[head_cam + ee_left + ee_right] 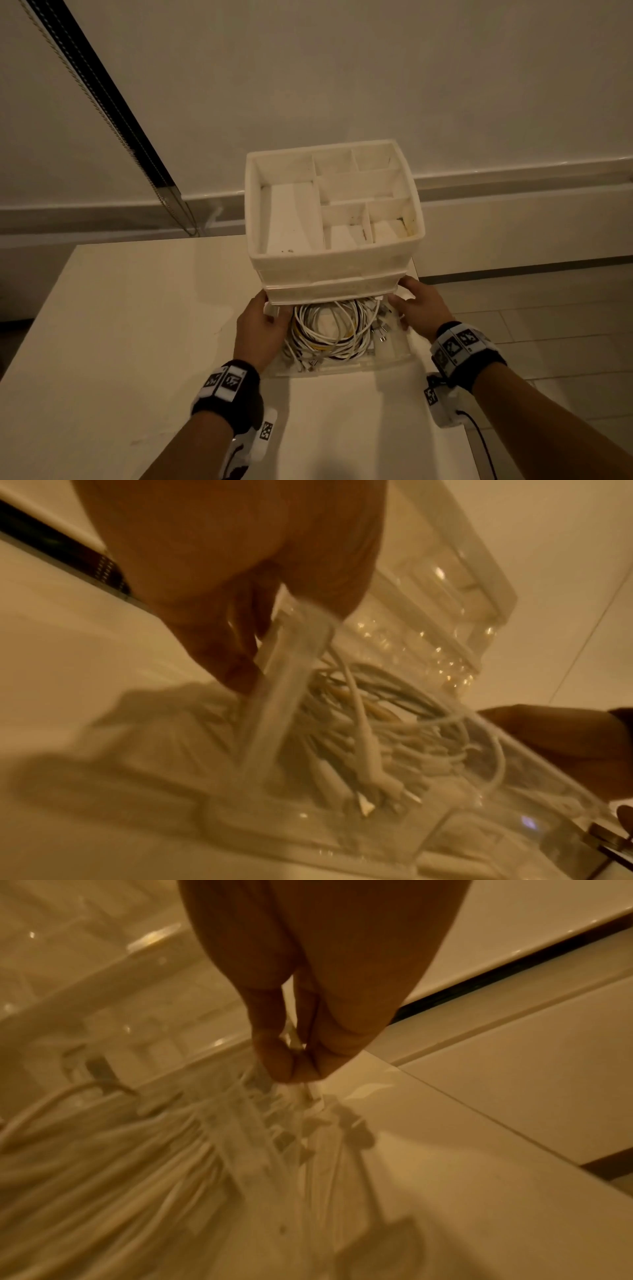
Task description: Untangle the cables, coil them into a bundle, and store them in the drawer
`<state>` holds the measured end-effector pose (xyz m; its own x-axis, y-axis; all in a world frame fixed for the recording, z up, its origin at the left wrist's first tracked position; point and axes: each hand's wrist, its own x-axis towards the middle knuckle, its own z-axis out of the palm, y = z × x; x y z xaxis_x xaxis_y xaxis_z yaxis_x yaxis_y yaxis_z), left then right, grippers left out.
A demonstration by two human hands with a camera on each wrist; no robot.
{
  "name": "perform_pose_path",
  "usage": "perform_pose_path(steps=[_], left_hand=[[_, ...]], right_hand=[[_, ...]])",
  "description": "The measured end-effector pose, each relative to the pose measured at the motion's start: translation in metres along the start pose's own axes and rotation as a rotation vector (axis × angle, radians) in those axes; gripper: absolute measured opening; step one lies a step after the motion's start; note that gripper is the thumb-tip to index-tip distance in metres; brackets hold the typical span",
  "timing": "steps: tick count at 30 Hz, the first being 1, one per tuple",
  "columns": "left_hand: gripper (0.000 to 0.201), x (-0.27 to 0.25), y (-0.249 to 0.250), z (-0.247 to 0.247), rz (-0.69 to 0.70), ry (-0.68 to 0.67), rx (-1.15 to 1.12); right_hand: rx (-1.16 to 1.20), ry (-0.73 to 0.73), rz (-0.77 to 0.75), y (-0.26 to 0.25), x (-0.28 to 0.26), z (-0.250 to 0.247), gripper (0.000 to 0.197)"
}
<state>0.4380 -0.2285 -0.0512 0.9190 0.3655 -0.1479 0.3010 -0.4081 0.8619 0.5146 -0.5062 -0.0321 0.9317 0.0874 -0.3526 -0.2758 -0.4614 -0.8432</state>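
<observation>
Cables (pixel 330 329) lie between hands gripping drawer (pixel 390 359).

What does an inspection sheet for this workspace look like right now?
Surface: white table, organizer near its far right edge.
Job's things: clear drawer pulled out of the organizer.
Clutter: nothing seen.
Hands: left hand grips the drawer's left wall; right hand pinches its right wall.
Cables: coiled bundle, mostly white, lies inside the drawer.
Surroundings: wall, tiled floor, dark strip at left.
</observation>
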Motion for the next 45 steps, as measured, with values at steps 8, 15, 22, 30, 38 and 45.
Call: perform_pose_path(steps=[8,15,22,30,38,45], left_hand=[[0.127,0.009,-0.03,-0.07,0.026,-0.745,0.424],[0.152,0.001,-0.015,-0.051,0.133,-0.717,0.409],[0.141,0.005,-0.019,-0.045,0.152,-0.625,0.21],[0.084,0.005,-0.021,-0.012,0.068,-0.172,0.041],[0.023,0.013,-0.008,0.01,-0.06,0.094,0.116],[0.027,0.009,-0.011,0.009,0.001,0.042,0.165]], right_hand=[[-0.457,-0.518,0.018,-0.001,-0.015,-0.035,0.134],[-0.656,-0.561,-0.087,-0.005,-0.012,-0.041,0.146],[-0.443,-0.519,-0.107,0.01,-0.004,-0.032,0.142],[-0.362,-0.121,-0.183,0.02,0.004,-0.024,0.077],[-0.129,0.237,-0.089,0.017,0.003,0.006,0.035],[-0.07,0.26,-0.008,0.012,-0.004,0.021,0.041]])
